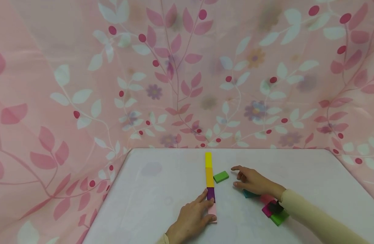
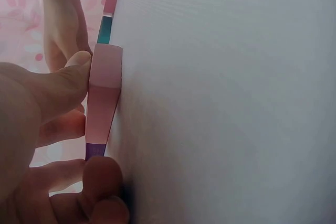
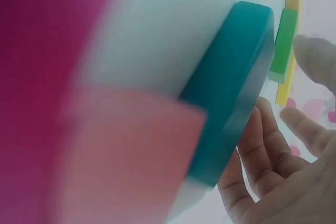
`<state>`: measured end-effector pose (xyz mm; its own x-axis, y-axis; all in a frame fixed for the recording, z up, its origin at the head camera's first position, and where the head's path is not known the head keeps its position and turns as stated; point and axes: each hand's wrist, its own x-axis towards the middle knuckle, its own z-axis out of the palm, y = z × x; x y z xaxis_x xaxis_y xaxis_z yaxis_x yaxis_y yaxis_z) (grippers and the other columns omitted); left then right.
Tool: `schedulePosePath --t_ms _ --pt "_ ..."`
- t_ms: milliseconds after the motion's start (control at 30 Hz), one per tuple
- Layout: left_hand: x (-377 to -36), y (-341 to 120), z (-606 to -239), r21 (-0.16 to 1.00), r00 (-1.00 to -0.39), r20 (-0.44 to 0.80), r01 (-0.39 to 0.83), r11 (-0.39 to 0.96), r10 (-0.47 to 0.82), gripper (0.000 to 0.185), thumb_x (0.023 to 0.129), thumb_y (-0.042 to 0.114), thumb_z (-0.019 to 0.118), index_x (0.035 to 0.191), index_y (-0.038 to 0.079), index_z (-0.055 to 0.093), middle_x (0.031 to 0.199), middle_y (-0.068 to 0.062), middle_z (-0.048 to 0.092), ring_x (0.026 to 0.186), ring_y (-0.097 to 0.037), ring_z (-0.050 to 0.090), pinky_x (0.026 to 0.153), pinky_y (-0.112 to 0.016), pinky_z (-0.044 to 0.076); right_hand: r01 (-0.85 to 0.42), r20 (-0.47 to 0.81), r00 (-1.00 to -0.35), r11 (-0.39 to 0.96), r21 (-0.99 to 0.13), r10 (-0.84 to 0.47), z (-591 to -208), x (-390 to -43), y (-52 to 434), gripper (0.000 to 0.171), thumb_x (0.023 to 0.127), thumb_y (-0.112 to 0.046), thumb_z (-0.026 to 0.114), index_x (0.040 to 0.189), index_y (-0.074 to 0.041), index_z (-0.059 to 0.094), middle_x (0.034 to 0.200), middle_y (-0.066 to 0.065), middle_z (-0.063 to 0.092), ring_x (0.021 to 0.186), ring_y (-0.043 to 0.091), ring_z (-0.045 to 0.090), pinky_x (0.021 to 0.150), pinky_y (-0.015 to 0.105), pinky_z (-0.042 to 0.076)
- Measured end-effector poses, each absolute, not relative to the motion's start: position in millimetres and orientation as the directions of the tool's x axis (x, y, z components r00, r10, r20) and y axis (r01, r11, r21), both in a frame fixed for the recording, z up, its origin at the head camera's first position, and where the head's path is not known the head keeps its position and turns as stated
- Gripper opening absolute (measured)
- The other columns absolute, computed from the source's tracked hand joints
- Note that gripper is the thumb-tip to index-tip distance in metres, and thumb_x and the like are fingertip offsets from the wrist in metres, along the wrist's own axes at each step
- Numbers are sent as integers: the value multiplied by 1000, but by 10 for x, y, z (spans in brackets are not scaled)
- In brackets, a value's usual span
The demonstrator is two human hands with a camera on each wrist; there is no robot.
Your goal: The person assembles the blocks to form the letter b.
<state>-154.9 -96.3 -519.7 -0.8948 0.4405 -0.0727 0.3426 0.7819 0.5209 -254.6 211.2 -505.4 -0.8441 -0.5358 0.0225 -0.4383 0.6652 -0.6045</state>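
Nearest the person, the left hand (image 1: 191, 218) lies on the white table (image 1: 150, 189), thumb and fingers pressed against the near end of a straight row of blocks. The thumb touches the pink block (image 1: 212, 210) at the row's near end, and a fingertip rests on the purple block (image 1: 210, 194) just beyond it; the left wrist view shows thumb and finger set against the pink block's side, not wrapped around it. To the right, a small heap of blocks lies beneath the right forearm: a light green block (image 1: 279, 218), a magenta block (image 1: 266, 210) and a teal block (image 1: 249, 194) just under the wrist. The right hand (image 1: 252, 180) hovers with relaxed, spread fingers, holding nothing, its fingertips near the green block (image 1: 221, 176). That block lies loose and askew just beside the row, next to the orange block (image 1: 209, 177). Farthest, the yellow block (image 1: 208, 160) ends the row near the floral curtain (image 1: 187, 67).
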Motion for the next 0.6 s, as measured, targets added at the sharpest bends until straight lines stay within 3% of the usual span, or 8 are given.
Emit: schedulePosePath --t_ms 300,600 --pt "-1551 -951 -5206 504 -891 -60 363 784 451 57 93 49 77 146 30 66 168 -4 44 138 -35 62 91 -62 57 -456 35 -829 639 -619 -558 -5108 -2710 1920 45 102 -24 74 139 -5 60 96 -2 64 79 8 55 73 22 53" --pt "-1558 -966 -5220 488 -890 -53 373 789 453 57 93 50 78 145 30 67 168 -5 45 135 -35 64 88 -61 59 -406 -7 -862 697 -591 -507 -5159 -2756 1885 35 100 -28 75 130 -14 63 93 -6 63 78 8 54 73 22 51"
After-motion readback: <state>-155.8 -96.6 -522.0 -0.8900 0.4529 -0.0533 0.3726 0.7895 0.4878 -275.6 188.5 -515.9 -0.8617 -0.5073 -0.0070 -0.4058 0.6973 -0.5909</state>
